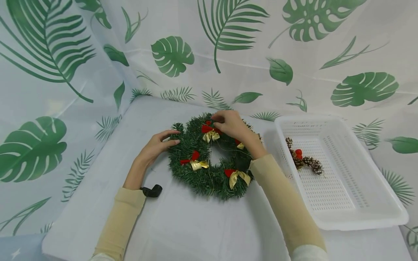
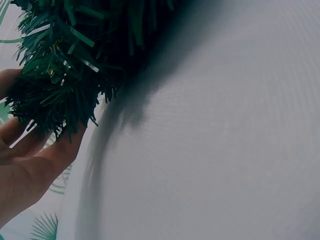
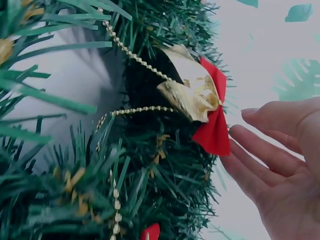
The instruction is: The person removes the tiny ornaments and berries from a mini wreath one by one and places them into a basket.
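Note:
A green artificial wreath (image 1: 192, 177) lies on the white-covered table, dressed with several red-and-gold bows and a thin gold bead chain (image 3: 140, 61). My left hand (image 1: 156, 146) holds the wreath's left outer edge; in the left wrist view, fingers (image 2: 62, 150) lie around a tuft of greenery (image 2: 55, 100). At the far side of the ring, my right hand (image 1: 231, 125) is beside a bow (image 1: 210, 133). In the right wrist view, its thumb and fingers stand apart next to the red loops of that bow (image 3: 212, 110), with nothing visible between them.
A white perforated plastic basket (image 1: 369, 217) stands to the right, with pine cones (image 1: 312, 165) and red berries (image 1: 298, 153) inside. Leaf-printed cloth (image 1: 228, 79) hangs behind the table (image 1: 196, 224). A black device (image 1: 152, 191) is strapped to the left wrist.

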Demonstrator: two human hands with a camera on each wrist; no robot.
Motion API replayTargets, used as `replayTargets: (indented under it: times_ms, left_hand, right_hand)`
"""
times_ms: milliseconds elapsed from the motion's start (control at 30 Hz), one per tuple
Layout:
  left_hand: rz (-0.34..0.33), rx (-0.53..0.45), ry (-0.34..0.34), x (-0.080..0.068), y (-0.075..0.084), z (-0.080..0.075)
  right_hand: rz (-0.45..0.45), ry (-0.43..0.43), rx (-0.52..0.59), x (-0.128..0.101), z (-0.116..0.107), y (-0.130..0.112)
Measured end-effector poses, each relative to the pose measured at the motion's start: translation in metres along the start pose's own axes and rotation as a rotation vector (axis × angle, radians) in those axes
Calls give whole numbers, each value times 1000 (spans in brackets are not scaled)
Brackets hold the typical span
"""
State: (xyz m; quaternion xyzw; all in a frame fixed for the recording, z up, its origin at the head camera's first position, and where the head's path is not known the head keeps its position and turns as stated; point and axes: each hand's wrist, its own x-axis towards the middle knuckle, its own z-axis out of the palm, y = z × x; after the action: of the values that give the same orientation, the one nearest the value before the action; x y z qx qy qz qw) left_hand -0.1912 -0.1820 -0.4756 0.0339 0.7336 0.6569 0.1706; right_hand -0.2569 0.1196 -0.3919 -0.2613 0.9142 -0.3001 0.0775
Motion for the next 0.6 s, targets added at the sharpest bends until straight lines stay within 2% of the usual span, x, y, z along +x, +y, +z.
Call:
replayTargets:
  times_ms: [233,600]
  left_hand:
    - [4,8,8,3,-1,2]
    - [1,60,18,4,0,3]
  right_hand:
    - [-4,-14,-53,13,8,2]
    - [10,-38,-55,25,15,4]
